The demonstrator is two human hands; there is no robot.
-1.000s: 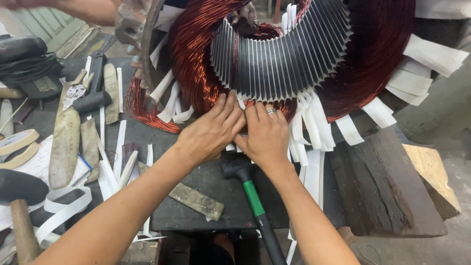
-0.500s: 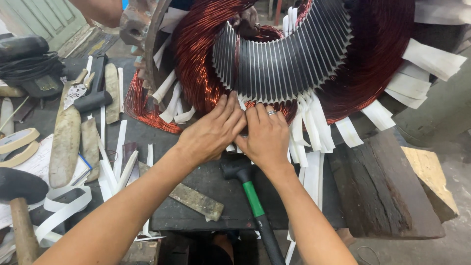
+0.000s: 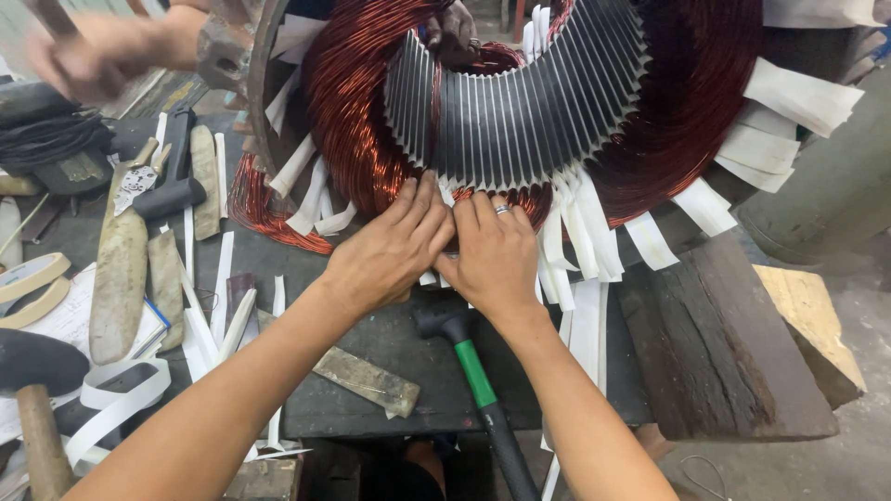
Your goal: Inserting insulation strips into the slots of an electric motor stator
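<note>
Two hands press side by side at the lower edge of the stator core (image 3: 520, 121), the left hand (image 3: 394, 250) and the ringed right hand (image 3: 497, 255) both with fingers curled down onto the white insulation paper strips (image 3: 566, 250) and copper windings (image 3: 353, 139) there. Whether either pinches a strip cannot be told. Below them a green-handled mallet (image 3: 478, 371) lies on the dark table (image 3: 371, 343), near a flat metal wedge (image 3: 367, 380).

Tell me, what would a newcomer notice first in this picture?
The big stator at top centre, with grey slotted core and red copper coils, draws the eye first. Below it, the left hand and right hand press side by side at its lower edge among white paper strips. A green-handled mallet lies on the bench beneath them.
</note>
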